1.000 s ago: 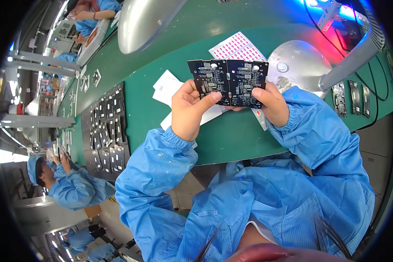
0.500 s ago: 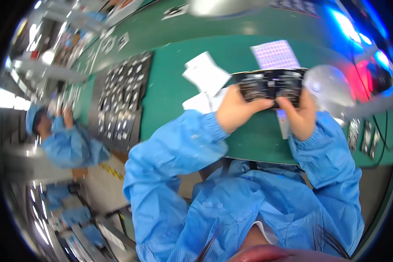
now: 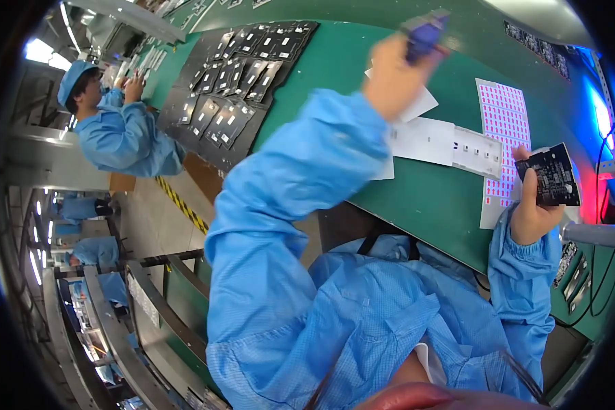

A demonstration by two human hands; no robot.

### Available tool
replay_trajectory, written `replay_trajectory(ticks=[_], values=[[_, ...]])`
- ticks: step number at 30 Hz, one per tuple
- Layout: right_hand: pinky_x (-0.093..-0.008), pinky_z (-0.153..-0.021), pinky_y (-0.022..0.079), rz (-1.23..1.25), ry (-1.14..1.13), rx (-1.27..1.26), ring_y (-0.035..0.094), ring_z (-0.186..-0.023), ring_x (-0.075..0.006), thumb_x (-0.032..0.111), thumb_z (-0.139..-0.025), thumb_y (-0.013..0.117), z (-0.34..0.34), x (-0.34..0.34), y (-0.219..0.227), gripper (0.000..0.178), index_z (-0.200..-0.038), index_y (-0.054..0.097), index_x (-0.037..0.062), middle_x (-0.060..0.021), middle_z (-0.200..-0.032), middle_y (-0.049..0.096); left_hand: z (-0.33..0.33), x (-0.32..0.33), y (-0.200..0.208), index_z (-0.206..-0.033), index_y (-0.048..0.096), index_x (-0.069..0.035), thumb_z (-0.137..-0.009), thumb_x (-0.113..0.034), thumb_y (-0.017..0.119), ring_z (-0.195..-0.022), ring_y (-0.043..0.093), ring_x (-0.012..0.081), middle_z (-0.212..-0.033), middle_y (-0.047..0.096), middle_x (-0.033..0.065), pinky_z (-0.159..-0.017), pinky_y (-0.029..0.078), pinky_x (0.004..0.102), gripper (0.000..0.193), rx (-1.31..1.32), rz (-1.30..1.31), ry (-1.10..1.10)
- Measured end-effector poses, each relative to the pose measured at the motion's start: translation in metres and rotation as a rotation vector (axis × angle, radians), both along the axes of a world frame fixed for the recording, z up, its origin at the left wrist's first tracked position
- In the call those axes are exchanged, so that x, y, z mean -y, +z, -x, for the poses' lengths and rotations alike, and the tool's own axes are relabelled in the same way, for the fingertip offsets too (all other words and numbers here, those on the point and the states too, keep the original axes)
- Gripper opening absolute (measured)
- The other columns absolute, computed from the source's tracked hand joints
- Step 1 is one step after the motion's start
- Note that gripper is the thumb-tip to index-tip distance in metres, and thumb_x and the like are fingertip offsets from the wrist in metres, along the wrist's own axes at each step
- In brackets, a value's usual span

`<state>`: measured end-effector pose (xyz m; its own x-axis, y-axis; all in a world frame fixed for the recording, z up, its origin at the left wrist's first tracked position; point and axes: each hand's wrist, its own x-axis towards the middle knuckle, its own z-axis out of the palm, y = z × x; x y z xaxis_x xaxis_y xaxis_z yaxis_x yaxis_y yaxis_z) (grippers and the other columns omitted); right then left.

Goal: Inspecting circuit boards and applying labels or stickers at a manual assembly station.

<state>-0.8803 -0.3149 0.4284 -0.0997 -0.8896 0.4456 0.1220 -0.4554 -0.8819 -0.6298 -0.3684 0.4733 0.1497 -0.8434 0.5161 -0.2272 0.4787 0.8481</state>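
Note:
My right hand [image 3: 536, 215] grips a black circuit board [image 3: 555, 179] near the right edge of the bench, thumb across its face. My left hand [image 3: 398, 78] is raised over the far part of the bench, closed on a dark board [image 3: 425, 37] with a purple sheen; motion smears it. Below that hand lie white paper sheets [image 3: 424, 140] and a pale strip with small dark marks [image 3: 477, 152]. A white sheet of pink-red stickers [image 3: 504, 113] lies beside my right hand, partly under the strip.
A dark mat [image 3: 212, 51] at the left holds several rows of black boards [image 3: 227, 123]. Farther left, another person in blue [image 3: 126, 137] works with both hands. Cables [image 3: 598, 287] and wrapped pieces [image 3: 579, 283] lie at the right, by a grey lamp arm [image 3: 591, 234].
My hands, together at the boards before, are now apart. The left has swung up and away with a dark board; the right keeps a black board. The view has turned.

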Motion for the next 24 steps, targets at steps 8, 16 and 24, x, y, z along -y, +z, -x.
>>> replay_trajectory(ticks=[8, 16, 24], values=[[-0.0369, -0.079, 0.050, -0.237, 0.254, -0.214, 0.062, -0.084, -0.0269, -0.003, -0.084, 0.047, -0.001, -0.014, -0.002, 0.026, -0.110, 0.045, -0.0081, -0.0194, -0.093, 0.061, -0.259, -0.058, 0.029, -0.101, 0.051, 0.002, -0.072, -0.019, 0.053, -0.077, 0.050, 0.0145, -0.089, 0.052, 0.0072, -0.066, 0.043, 0.0277, 0.035, 0.066, -0.469, 0.589], [-0.0338, -0.076, 0.050, -0.370, 0.351, -0.195, 0.062, -0.082, -0.0241, 0.003, -0.085, 0.051, -0.003, -0.005, -0.024, 0.030, -0.113, 0.044, -0.0043, -0.0173, -0.095, 0.061, -0.712, -0.237, -0.019, -0.073, 0.061, -0.004, -0.071, -0.011, 0.053, -0.070, 0.060, 0.0315, -0.072, 0.060, 0.0185, -0.062, 0.046, 0.0387, 0.011, 1.475, -0.799, 0.673], [-0.0280, -0.069, 0.048, -0.403, 0.178, -0.366, 0.063, -0.080, -0.0214, 0.006, -0.085, 0.052, -0.023, -0.014, -0.020, 0.028, -0.111, 0.045, -0.0034, -0.0155, -0.093, 0.062, -0.596, -0.180, -0.048, -0.126, 0.032, 0.006, -0.075, 0.007, 0.051, -0.087, 0.057, 0.0239, -0.105, 0.056, 0.0185, -0.072, 0.046, 0.0311, 0.054, -0.192, -0.511, 0.917]])
